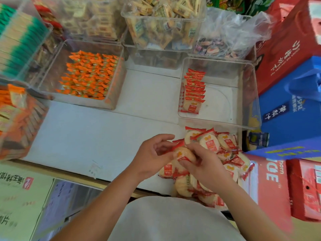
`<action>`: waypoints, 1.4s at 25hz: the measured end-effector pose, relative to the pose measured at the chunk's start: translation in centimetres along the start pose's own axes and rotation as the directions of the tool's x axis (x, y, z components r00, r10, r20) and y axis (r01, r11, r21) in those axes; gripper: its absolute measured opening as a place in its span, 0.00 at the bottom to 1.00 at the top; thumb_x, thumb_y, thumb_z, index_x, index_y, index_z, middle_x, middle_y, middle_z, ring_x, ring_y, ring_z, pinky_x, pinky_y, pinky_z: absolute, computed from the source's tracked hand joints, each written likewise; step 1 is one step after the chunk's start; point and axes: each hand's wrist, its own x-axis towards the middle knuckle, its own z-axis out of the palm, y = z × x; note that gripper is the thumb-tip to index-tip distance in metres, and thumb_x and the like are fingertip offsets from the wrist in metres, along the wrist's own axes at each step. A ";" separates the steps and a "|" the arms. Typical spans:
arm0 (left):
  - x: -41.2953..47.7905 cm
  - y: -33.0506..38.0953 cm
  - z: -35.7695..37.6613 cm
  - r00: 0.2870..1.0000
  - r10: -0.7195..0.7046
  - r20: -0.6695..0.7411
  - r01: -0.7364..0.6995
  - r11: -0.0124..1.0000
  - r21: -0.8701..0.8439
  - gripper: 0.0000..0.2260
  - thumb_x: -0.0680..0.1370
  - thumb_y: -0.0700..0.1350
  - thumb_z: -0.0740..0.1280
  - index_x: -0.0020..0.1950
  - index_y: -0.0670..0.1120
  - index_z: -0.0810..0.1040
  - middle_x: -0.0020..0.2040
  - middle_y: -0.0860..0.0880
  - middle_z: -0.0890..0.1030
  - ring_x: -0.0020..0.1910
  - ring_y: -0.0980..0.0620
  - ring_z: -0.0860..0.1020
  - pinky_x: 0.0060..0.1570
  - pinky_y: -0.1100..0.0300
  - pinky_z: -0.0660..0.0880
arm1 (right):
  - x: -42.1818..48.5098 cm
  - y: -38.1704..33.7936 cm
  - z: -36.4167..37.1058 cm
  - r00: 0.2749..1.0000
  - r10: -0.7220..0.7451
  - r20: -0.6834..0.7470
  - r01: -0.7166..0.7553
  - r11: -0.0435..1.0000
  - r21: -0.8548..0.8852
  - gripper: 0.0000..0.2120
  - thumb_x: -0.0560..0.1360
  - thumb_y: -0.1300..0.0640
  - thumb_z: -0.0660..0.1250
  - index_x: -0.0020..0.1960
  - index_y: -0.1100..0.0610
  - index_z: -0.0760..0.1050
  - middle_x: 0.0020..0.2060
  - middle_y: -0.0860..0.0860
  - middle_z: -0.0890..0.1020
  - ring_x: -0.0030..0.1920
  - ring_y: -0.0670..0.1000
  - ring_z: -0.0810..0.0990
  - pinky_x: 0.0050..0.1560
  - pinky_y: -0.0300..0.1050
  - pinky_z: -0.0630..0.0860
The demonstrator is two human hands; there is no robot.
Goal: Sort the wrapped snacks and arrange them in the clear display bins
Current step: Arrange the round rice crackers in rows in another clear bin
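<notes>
Red-ended wrappers mark the loose heap of cracker packets (224, 150) lying on the white counter (86, 133) at its near right edge, just in front of a clear display bin (243, 125). Inside that bin, a row of the same packets (194, 91) stands on edge against the left wall, one behind another; the rest of the bin floor is bare.

Above the heap, the right hand (205, 166) curls its fingers and thumb round one round cracker packet (184, 153), holding it clear of the pile. The left hand (152, 157) is just beside it, palm turned inward and fingers loosely curled toward the packet's red end. Whether those fingers actually pinch the wrapper cannot be told.

Farther left on the counter sits a second clear bin (119, 80) filled with neat rows of orange-wrapped snacks (88, 77). Behind, another clear bin (163, 16) holds a jumble of beige packets. A red carton (286, 49) and a blue carton (286, 119) stand to the right of the bins.
</notes>
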 end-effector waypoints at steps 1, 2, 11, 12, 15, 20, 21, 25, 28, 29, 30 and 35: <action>0.2 -1.3 0.3 0.998 -0.036 -0.054 0.036 0.999 0.005 0.17 0.77 0.41 0.75 0.65 0.52 0.80 0.54 0.53 0.86 0.52 0.55 0.85 0.55 0.63 0.80 | -0.9 0.2 -0.2 0.998 0.061 -0.036 -0.059 0.997 0.053 0.16 0.76 0.54 0.76 0.59 0.42 0.77 0.47 0.37 0.83 0.46 0.36 0.81 0.45 0.30 0.76; 0.6 -3.0 0.5 0.990 -0.080 -0.116 0.089 0.993 0.079 0.15 0.78 0.44 0.74 0.65 0.52 0.80 0.56 0.52 0.85 0.53 0.54 0.84 0.55 0.63 0.80 | -1.7 0.6 -0.4 0.990 0.118 -0.081 -0.108 0.987 0.116 0.15 0.75 0.54 0.77 0.58 0.42 0.77 0.46 0.39 0.84 0.46 0.36 0.81 0.43 0.29 0.76; 3.0 -13.5 5.5 0.902 -0.279 -0.330 0.416 0.765 0.492 0.36 0.64 0.61 0.76 0.67 0.49 0.70 0.57 0.47 0.79 0.55 0.44 0.80 0.51 0.46 0.81 | -8.6 4.1 -1.1 0.869 0.398 -0.294 -0.205 0.831 0.518 0.07 0.78 0.58 0.74 0.54 0.51 0.81 0.45 0.48 0.88 0.48 0.49 0.86 0.52 0.48 0.82; 3.1 -13.7 5.6 0.901 -0.278 -0.333 0.410 0.797 0.444 0.34 0.64 0.59 0.78 0.66 0.48 0.71 0.55 0.48 0.79 0.53 0.45 0.81 0.50 0.47 0.81 | -9.1 4.3 -1.1 0.865 0.406 -0.293 -0.203 0.820 0.536 0.06 0.78 0.59 0.74 0.54 0.52 0.81 0.45 0.49 0.88 0.48 0.50 0.86 0.53 0.50 0.82; 2.5 -12.7 5.1 0.906 -0.251 -0.340 0.365 0.871 0.329 0.17 0.72 0.49 0.78 0.56 0.48 0.76 0.51 0.47 0.82 0.48 0.47 0.81 0.44 0.53 0.79 | -10.1 4.7 -1.1 0.862 0.409 -0.298 -0.198 0.815 0.544 0.04 0.79 0.59 0.73 0.53 0.53 0.81 0.44 0.51 0.87 0.47 0.52 0.86 0.54 0.52 0.82; -0.7 -7.9 3.3 0.896 -0.171 -0.410 0.211 0.976 0.054 0.05 0.81 0.46 0.71 0.56 0.50 0.79 0.52 0.52 0.83 0.52 0.50 0.82 0.48 0.58 0.78 | -9.5 4.8 -0.2 0.861 0.419 -0.289 -0.206 0.805 0.556 0.07 0.80 0.57 0.71 0.57 0.49 0.81 0.47 0.47 0.87 0.51 0.49 0.86 0.55 0.50 0.82; -1.7 -6.5 3.3 0.915 -0.181 -0.360 0.184 0.983 -0.025 0.04 0.81 0.45 0.71 0.55 0.50 0.80 0.50 0.52 0.85 0.51 0.51 0.83 0.48 0.57 0.81 | -9.3 4.6 0.0 0.866 0.415 -0.278 -0.202 0.800 0.565 0.07 0.80 0.57 0.70 0.58 0.50 0.80 0.48 0.47 0.87 0.52 0.48 0.86 0.54 0.47 0.82; -5.4 -3.1 5.0 0.978 -0.163 -0.127 0.133 0.968 -0.213 0.11 0.78 0.40 0.74 0.58 0.51 0.80 0.48 0.49 0.87 0.47 0.51 0.86 0.42 0.58 0.83 | -8.7 3.9 0.7 0.883 0.400 -0.246 -0.182 0.775 0.605 0.08 0.82 0.54 0.69 0.61 0.50 0.81 0.49 0.45 0.87 0.54 0.48 0.85 0.54 0.44 0.80; -6.2 -3.0 6.9 0.979 -0.172 -0.109 0.149 0.970 -0.192 0.12 0.76 0.41 0.77 0.57 0.48 0.80 0.49 0.46 0.86 0.49 0.49 0.86 0.45 0.54 0.84 | -8.9 3.2 0.6 0.885 0.396 -0.247 -0.160 0.755 0.636 0.08 0.82 0.50 0.68 0.60 0.47 0.80 0.47 0.42 0.87 0.50 0.42 0.85 0.48 0.37 0.79; -6.3 -3.0 7.6 0.981 -0.165 -0.099 0.146 0.974 -0.172 0.12 0.75 0.42 0.77 0.57 0.48 0.80 0.49 0.47 0.86 0.48 0.50 0.86 0.45 0.55 0.84 | -9.1 3.1 0.5 0.896 0.373 -0.240 -0.138 0.749 0.648 0.08 0.81 0.51 0.68 0.60 0.49 0.80 0.46 0.42 0.87 0.48 0.41 0.85 0.44 0.36 0.80; -6.3 -2.9 8.2 0.986 -0.144 -0.082 0.132 0.982 -0.138 0.12 0.75 0.43 0.77 0.56 0.48 0.80 0.48 0.48 0.86 0.47 0.52 0.85 0.45 0.56 0.84 | -9.3 3.2 0.3 0.907 0.351 -0.234 -0.120 0.747 0.654 0.10 0.80 0.52 0.70 0.60 0.52 0.80 0.45 0.44 0.87 0.46 0.41 0.86 0.42 0.35 0.80; -5.5 -1.4 10.8 0.997 -0.055 0.058 0.055 0.998 0.000 0.08 0.75 0.48 0.78 0.52 0.50 0.83 0.45 0.51 0.86 0.45 0.53 0.84 0.46 0.59 0.83 | -10.7 4.7 -0.5 0.885 0.332 -0.326 -0.079 0.797 0.598 0.15 0.75 0.58 0.77 0.59 0.54 0.80 0.49 0.50 0.88 0.51 0.50 0.87 0.52 0.46 0.83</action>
